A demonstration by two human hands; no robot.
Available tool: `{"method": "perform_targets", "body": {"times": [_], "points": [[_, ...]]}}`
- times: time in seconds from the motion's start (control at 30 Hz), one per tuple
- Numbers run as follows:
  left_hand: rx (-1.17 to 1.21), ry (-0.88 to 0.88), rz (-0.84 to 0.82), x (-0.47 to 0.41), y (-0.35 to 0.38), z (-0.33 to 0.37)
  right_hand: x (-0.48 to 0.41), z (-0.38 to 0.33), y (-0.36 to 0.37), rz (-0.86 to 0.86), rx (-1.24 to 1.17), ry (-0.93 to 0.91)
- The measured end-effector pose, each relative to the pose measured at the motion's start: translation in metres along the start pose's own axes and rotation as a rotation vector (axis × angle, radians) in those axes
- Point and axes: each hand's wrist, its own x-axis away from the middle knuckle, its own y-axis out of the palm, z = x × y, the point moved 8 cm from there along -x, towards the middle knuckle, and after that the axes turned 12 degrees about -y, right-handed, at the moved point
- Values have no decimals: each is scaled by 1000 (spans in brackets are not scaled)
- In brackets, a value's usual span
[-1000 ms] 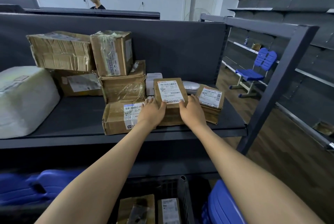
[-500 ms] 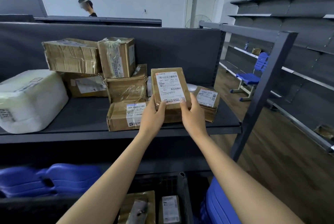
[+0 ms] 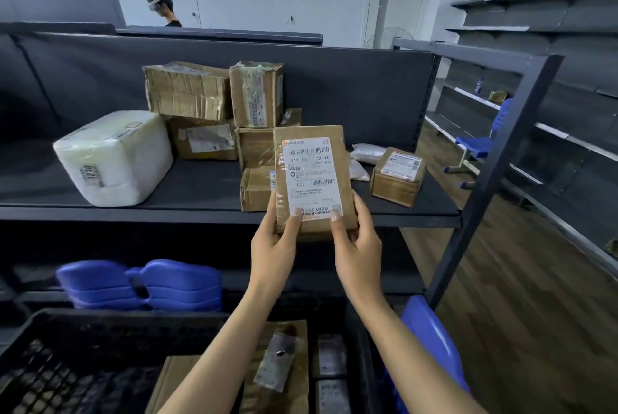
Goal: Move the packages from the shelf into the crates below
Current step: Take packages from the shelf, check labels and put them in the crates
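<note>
Both hands hold a flat brown package (image 3: 312, 179) with a white shipping label, upright and in front of the dark shelf (image 3: 200, 213). My left hand (image 3: 274, 250) grips its lower left edge, my right hand (image 3: 356, 246) its lower right. On the shelf remain a stack of taped cardboard boxes (image 3: 214, 112), a small labelled box (image 3: 396, 176) at the right, a big white wrapped parcel (image 3: 113, 159) at the left and small white bags (image 3: 366, 153). Below, a black crate (image 3: 110, 323) holds several brown packages (image 3: 281, 367).
Blue plastic items (image 3: 143, 285) lie on the lower level, and another blue one (image 3: 431, 340) is beside the crate at right. The shelf's dark post (image 3: 488, 176) slants at the right. A person stands behind the shelving. Wooden floor, a blue chair (image 3: 481, 143) and more shelving lie to the right.
Both hands have lifted the flat package off the shelf and drawn it toward me, tilting it upright. The view has pulled back and down, showing more of the crate.
</note>
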Motion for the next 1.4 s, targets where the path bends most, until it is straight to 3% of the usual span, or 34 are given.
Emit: {"method": "perform_targets", "body": {"times": [0.63,0.93,1.23,1.4], "points": [[139,-1,28,139,-158,-7,152,-77,92,-114,-429,302],[200,-4,-17,167,-173,7,183,-96,82,14,-521,252],[217,-80,-21,162,-174,-1,172,-88,89,-185,-418,286],[141,-129,-43,156,-174,-22,167,-67,97,-195,-472,401]]}}
